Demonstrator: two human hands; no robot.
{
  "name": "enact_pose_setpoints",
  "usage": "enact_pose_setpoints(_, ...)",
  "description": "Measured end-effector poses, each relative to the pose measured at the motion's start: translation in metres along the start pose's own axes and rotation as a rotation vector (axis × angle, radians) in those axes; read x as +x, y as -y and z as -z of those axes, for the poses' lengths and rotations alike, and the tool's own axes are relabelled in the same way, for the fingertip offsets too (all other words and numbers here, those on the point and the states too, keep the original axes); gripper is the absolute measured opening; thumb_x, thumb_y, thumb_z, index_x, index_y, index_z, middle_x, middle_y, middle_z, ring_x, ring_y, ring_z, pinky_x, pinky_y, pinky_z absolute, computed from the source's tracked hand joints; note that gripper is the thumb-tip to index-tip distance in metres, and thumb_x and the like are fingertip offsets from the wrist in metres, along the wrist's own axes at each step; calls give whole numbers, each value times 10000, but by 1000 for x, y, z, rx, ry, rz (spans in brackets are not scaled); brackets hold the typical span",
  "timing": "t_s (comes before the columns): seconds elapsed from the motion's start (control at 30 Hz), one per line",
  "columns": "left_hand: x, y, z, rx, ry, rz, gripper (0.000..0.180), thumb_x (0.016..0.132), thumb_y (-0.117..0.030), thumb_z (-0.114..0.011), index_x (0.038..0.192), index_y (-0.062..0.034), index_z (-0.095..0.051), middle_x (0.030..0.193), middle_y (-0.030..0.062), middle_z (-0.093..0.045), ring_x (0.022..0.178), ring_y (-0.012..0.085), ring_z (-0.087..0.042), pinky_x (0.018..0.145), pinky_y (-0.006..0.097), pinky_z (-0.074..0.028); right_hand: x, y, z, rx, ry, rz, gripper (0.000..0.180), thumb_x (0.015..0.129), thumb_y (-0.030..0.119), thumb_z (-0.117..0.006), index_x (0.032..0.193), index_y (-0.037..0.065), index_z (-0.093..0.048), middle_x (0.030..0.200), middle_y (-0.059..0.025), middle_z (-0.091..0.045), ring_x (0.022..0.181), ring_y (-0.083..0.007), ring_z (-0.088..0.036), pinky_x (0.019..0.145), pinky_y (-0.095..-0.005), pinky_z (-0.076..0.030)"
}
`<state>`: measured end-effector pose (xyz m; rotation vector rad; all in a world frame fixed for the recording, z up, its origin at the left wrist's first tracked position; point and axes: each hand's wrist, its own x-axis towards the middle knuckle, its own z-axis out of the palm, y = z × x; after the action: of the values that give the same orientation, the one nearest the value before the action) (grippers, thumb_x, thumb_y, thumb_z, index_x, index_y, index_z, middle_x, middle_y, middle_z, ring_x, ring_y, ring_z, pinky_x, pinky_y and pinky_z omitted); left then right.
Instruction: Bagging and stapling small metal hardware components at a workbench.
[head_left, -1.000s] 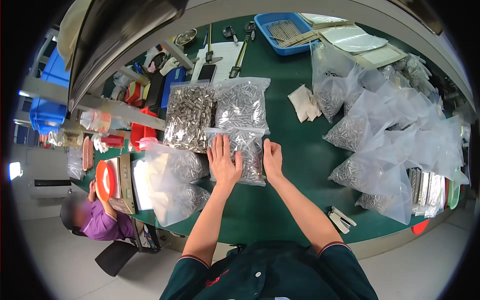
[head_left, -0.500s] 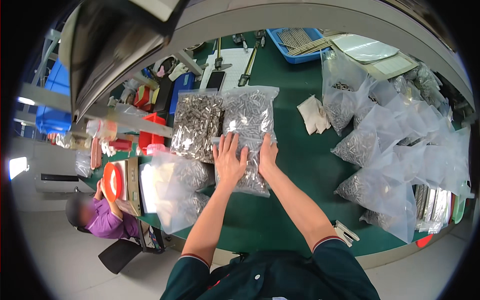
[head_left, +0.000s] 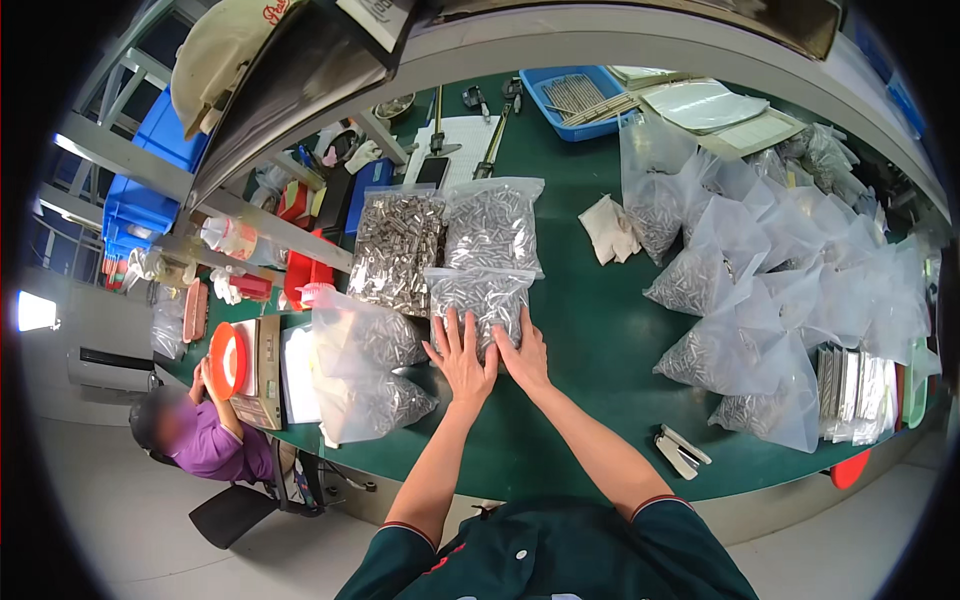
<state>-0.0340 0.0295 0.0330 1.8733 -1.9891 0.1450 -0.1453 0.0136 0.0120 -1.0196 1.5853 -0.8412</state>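
A clear zip bag of small metal pins (head_left: pixel 482 292) lies flat on the green table in front of me. Across its near part rests my left hand (head_left: pixel 463 362), fingers spread flat. My right hand (head_left: pixel 524 357) touches the bag's near right corner, its fingers stretched out and thumb toward the left hand. Just beyond lies a second bag of grey metal pins (head_left: pixel 492 228), its near edge overlapped by the first. To the left of that is a fuller bag of shinier metal pieces (head_left: pixel 397 250).
Open bags of parts (head_left: pixel 385 345) stand left, beside a scale (head_left: pixel 262 390). Many more bags (head_left: pixel 715 345) fill the right side. A stapler (head_left: pixel 682 452), white gloves (head_left: pixel 608 230) and a blue tray of rods (head_left: pixel 572 105) lie around. A person in purple (head_left: pixel 222 440) sits at left.
Both hands have drawn back toward me, from the bag's far end and sides to its near part. More of the bag's top now shows. The view has shifted slightly.
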Motion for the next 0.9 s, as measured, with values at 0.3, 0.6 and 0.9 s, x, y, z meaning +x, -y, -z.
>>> enact_pose_setpoints(0.3,14,9,-23,-94,-211,8,506,787,-366,-426,1209,-128,-572,1355,119,-440,1281,392,-330,1026,558,-153,13,9,-10,36,-107,-86,758,769,559,-573,1375,145,-383,1281,-237,-424,1114,-421,-403,968,-461,-333)
enact_pose_setpoints(0.6,31,13,-22,-75,-195,-25,498,787,-342,-471,1238,-143,-542,1379,100,-408,1287,371,-316,1022,567,-180,35,19,-11,-36,-85,-110,768,778,619,-495,1385,170,-362,1264,-246,-436,1123,-446,-408,981,-485,-325)
enact_pose_setpoints(0.9,-4,8,-1,-226,-94,15,591,818,-266,-547,1347,-67,-374,1445,155,-270,1352,347,-197,1050,578,-74,40,6,92,-375,-126,260,791,703,456,-641,1331,67,-357,1095,-200,-566,989,-362,-561,812,-449,-462)
